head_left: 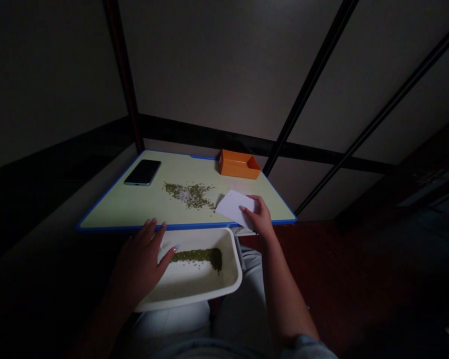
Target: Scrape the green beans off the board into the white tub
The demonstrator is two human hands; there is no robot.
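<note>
The right hand [260, 215] pinches a white card [232, 204], with the thumb on top. The card is over the near side of the pale desk [115, 212], and its left corner is right by the end of a loose pile of green bits [194, 197]. The pile lies in the middle of the desk, with some white bits mixed in.

The left hand [140, 264] is open, with its fingers spread, at the left end of a white tub [230, 249]. I can't tell if it holds the tub's rim or just hangs over it. The tub is above the person's lap, by the near edge of the desk. More green bits [204, 256] lie in a strip inside it.

The work looks part done to me. There are green bits in the tub, but the pile on the desk is spread out and not yet sorted, with green and white together. I can't tell how much is done in all.

An orange box [239, 171] stands at the back right, and a dark phone [142, 172] lies at the back left.
</note>
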